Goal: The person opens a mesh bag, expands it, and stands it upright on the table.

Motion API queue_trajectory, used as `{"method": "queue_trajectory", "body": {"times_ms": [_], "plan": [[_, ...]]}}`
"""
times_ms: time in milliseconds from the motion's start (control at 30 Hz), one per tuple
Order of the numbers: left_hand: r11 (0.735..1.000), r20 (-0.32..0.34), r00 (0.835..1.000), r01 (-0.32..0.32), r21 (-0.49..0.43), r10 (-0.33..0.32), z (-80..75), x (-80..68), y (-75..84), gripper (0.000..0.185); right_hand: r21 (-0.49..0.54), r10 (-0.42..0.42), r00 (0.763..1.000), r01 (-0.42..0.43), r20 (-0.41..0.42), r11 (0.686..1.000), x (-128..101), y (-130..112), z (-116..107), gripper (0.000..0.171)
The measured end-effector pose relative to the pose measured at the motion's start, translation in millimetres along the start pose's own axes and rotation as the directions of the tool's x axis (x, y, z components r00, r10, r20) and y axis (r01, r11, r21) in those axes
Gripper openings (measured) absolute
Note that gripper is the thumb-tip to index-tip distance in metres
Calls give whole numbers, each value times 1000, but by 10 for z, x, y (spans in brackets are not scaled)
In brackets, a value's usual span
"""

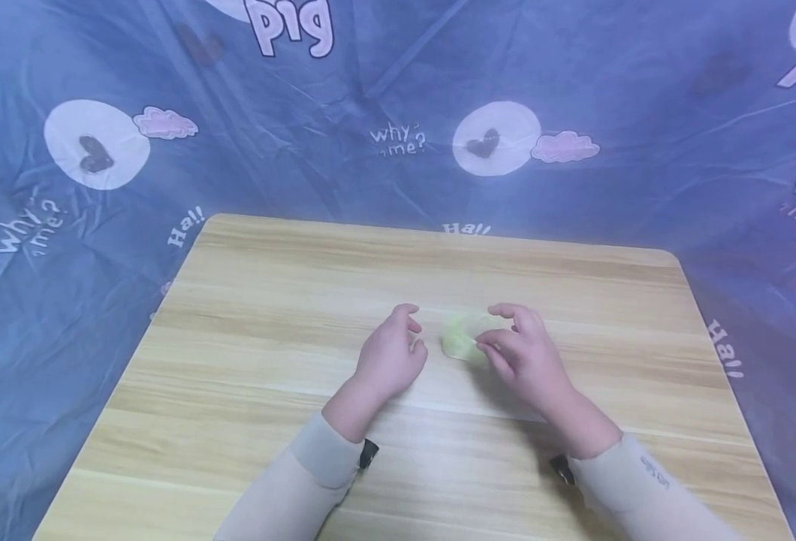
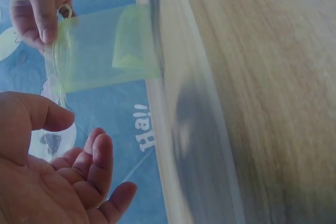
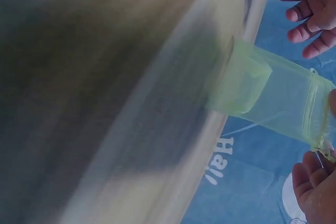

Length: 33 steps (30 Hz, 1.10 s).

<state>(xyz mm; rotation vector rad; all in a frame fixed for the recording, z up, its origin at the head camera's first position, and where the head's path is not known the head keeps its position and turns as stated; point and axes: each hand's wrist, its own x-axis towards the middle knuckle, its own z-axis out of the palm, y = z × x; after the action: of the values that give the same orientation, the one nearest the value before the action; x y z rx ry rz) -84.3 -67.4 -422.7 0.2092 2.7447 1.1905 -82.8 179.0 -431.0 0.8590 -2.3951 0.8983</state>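
Note:
A sheer pale green drawstring pouch (image 1: pixel 457 336) hangs over the table from my right hand (image 1: pixel 526 357), whose thumb and index finger pinch its gathered top edge. In the right wrist view the cord (image 3: pixel 325 153) trails loose at one corner of the mouth. A denser green patch (image 2: pixel 128 40) shows towards the pouch's bottom; whether it is something inside or a fold, I cannot tell. Just left of the pouch, my left hand (image 1: pixel 390 352) hovers with relaxed, slightly bent fingers, apart from it and holding nothing.
Beneath both hands lies a light wood-grain table (image 1: pixel 269 300) with rounded far corners. A blue printed cloth (image 1: pixel 317 150) hangs behind and around it. Dark straps (image 1: pixel 369 454) show at the cuffs of the pale sleeves (image 1: pixel 290 481).

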Motion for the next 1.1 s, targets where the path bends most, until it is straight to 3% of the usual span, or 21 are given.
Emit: {"method": "queue_trajectory", "body": {"times_ms": [167, 600, 900, 1100], "plan": [[999, 13, 999, 31, -13, -31, 5, 10, -4, 59, 22, 13, 1000, -13, 5, 1000, -50, -6, 13, 16], [999, 10, 999, 33, -35, -33, 32, 24, -8, 61, 34, -1, 1000, 0, 2, 999, 22, 3, -16, 22], [999, 10, 999, 37, -38, -37, 34, 24, -24, 60, 9, 105, 993, -106, 56, 994, 106, 4, -13, 20], [999, 57, 997, 44, -16, -43, 69, 26, -31, 59, -49, 159, 978, -154, 135, 987, 125, -37, -56, 12]]}}
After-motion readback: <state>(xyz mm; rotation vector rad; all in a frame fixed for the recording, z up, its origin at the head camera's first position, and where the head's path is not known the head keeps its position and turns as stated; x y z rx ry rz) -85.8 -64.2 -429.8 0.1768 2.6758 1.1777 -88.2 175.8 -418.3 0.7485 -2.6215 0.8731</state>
